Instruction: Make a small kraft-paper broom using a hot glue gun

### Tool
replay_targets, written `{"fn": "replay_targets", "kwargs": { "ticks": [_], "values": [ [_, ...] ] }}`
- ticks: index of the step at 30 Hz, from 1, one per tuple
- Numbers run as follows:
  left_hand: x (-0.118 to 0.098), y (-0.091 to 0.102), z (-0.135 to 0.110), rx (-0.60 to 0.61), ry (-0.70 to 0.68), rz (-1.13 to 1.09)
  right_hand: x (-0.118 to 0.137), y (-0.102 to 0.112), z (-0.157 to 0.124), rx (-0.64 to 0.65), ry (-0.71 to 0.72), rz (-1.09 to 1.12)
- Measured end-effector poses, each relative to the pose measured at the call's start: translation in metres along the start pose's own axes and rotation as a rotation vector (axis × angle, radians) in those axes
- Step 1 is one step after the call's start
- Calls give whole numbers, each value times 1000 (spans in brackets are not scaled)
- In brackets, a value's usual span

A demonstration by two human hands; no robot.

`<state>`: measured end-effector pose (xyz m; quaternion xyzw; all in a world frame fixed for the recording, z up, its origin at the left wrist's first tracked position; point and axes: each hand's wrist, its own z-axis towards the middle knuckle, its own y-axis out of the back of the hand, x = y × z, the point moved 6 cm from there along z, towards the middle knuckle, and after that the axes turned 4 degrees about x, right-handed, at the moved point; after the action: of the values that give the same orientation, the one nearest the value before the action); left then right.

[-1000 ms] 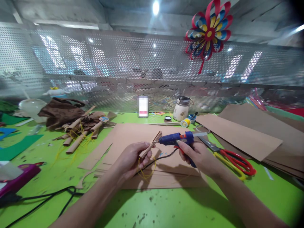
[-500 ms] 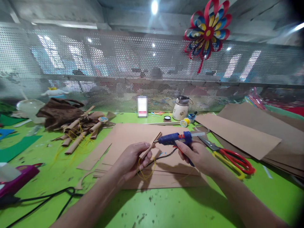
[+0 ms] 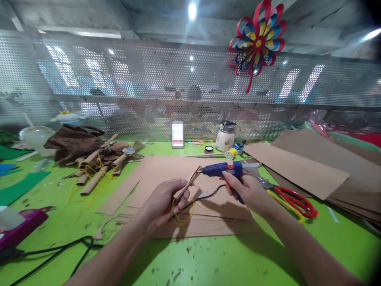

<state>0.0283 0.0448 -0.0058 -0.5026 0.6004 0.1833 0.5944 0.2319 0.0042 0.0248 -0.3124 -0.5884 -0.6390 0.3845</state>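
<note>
My left hand [image 3: 162,200] is closed round a folded strip of brown paper [image 3: 188,184] that points up and to the right, with a loop of thin yellow string [image 3: 182,212] hanging below the fingers. My right hand [image 3: 249,191] grips a blue glue gun [image 3: 223,169] by its handle. The gun's nozzle touches the upper end of the folded paper. Its black cord [image 3: 205,195] runs down across the brown paper sheets [image 3: 166,171] lying under both hands on the green table [image 3: 208,258].
Red and yellow scissors [image 3: 290,198] lie right of my right hand. More brown sheets [image 3: 309,169] are stacked at right. Rolled paper pieces [image 3: 98,165] lie at the left, a jar [image 3: 225,137] and thread spools at the back, a purple tool [image 3: 20,226] and black cable [image 3: 59,250] at front left.
The folded paper's spread end has closed to a narrow strip. The glue gun has tipped a little more level, its nozzle staying at the paper's tip. Both hands otherwise keep their places.
</note>
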Motion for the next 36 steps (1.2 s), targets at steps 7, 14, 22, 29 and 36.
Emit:
{"fn": "replay_targets", "kwargs": {
  "ticks": [7, 14, 22, 29, 36],
  "values": [
    [3, 6, 2, -60, 25, -20, 6, -4, -3, 34, 40, -14],
    [-1, 2, -1, -46, 10, -7, -1, 4, 1, -22, -7, -14],
    [0, 4, 0, -31, 5, 0, 5, -1, -3, -5, -1, 58],
    [3, 6, 2, -34, 13, 9, 0, 3, 2, -37, 9, 1],
    [2, 5, 1, -34, 5, 25, -1, 2, 1, -26, 3, 70]
  ]
}}
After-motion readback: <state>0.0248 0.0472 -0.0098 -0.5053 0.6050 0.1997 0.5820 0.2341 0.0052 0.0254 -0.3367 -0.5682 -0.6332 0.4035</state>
